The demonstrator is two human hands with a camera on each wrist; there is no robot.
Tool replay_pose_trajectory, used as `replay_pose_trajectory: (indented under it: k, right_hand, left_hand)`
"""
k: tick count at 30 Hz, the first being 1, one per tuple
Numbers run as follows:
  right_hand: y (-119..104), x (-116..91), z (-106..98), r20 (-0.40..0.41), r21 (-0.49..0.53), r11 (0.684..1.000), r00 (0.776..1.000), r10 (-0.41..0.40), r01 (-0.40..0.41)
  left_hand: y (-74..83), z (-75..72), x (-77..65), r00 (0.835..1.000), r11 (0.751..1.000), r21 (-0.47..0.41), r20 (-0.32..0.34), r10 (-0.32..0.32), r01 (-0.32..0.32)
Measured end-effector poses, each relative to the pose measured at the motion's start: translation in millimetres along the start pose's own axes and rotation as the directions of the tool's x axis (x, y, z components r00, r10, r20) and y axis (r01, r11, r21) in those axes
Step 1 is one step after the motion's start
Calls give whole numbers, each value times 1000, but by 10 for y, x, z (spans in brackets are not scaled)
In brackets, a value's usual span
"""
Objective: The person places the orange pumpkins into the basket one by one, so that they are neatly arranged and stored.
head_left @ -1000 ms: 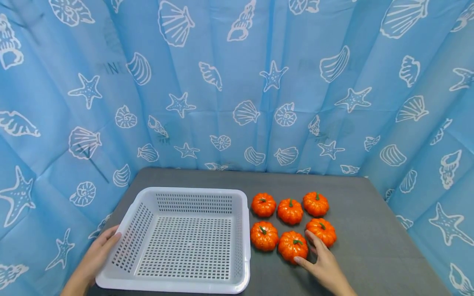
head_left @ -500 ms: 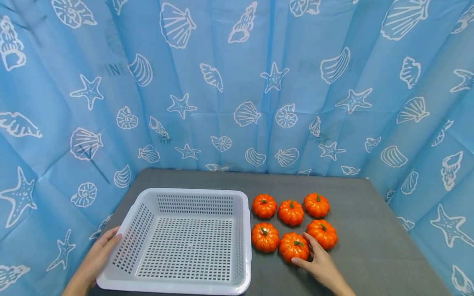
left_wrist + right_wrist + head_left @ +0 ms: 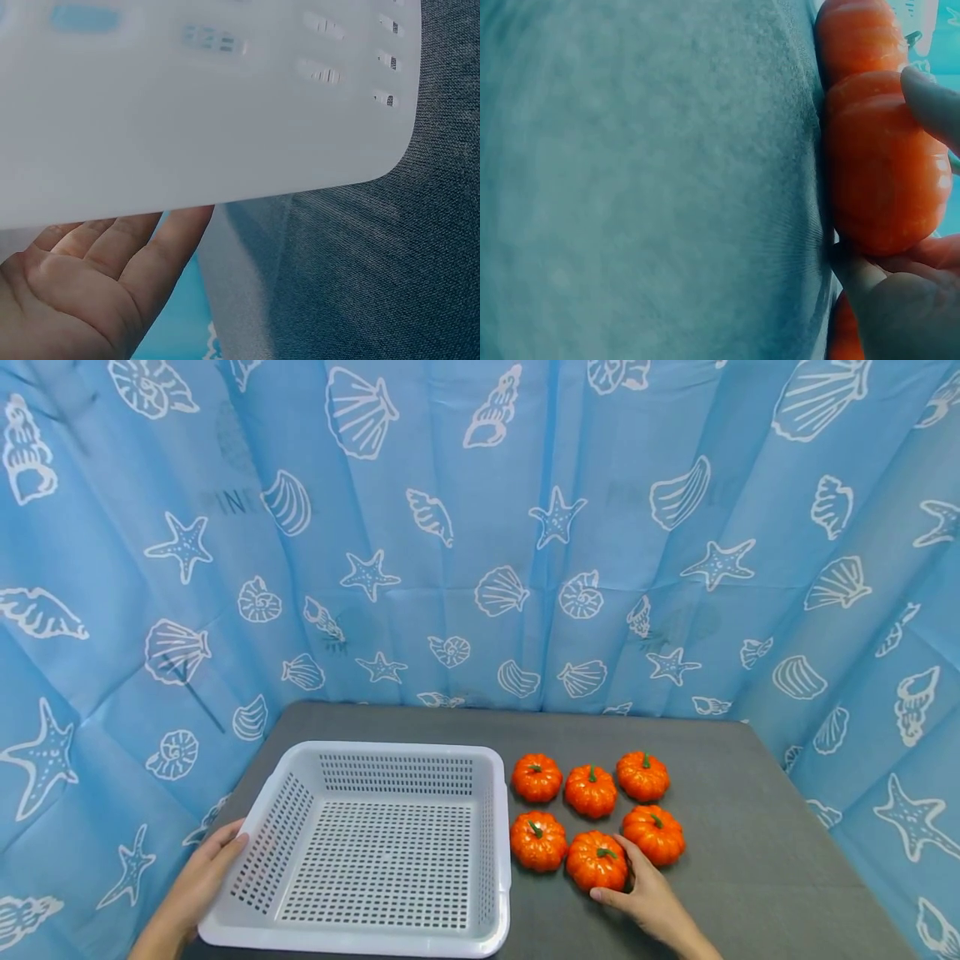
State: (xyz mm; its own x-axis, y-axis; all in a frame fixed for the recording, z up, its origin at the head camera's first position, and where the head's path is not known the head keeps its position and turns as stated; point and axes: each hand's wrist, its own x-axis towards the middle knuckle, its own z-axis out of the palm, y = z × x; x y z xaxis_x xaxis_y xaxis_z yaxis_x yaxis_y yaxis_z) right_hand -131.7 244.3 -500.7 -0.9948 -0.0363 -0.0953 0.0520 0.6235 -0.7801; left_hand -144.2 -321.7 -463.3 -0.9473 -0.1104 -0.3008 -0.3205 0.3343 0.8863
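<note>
On the left of the grey table is a white plastic basket (image 3: 352,941) with slotted walls and a perforated floor. My left hand (image 3: 202,877) holds its left rim; in the left wrist view the fingers reach behind the basket wall (image 3: 187,142) and their tips are hidden. To the basket's right, my right hand (image 3: 651,900) grips a small orange pumpkin (image 3: 595,860) with a green stem, the front middle one of a group. The right wrist view shows the thumb (image 3: 934,105) on one side of that pumpkin and the fingers against the other. It appears to rest on the table.
Several more orange pumpkins stand close around the held one, including a front left pumpkin (image 3: 538,842) beside the basket and a right pumpkin (image 3: 654,835) near the right fingers. The grey table (image 3: 765,852) extends right. A blue shell-print curtain (image 3: 465,527) hangs behind and at both sides.
The right hand has moved slightly left, and its fingers and thumb have drawn in around the front middle pumpkin. The left hand stays on the basket rim.
</note>
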Motion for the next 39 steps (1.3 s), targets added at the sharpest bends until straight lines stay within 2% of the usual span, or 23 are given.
replay_pose_trajectory:
  k: [6,13,19,23,31,39]
  right_hand:
    - [16,12,16,-23,29,1000,1000,0,1]
    - [23,15,36,-23,135,991,1000,17,-14]
    - [-54,-24,-5,-104,108,993,994,-32,43]
    - [-124,-43,-72,-121,100,993,992,-47,59]
    - [-375,19,-310,-52,126,991,998,-43,49]
    - [-754,215,-524,-83,100,980,983,-162,170]
  left_hand:
    - [-11,4,-6,1000,1000,-12,4,20,-20]
    - [-26,9,-19,999,999,-17,2,37,-37]
    - [-24,15,-15,999,999,-24,5,47,-46]
    - [-28,20,-15,999,998,-21,2,51,-51]
    - [-33,24,-15,998,997,-28,6,66,-66]
    - [-37,25,-30,994,994,-36,11,106,-106]
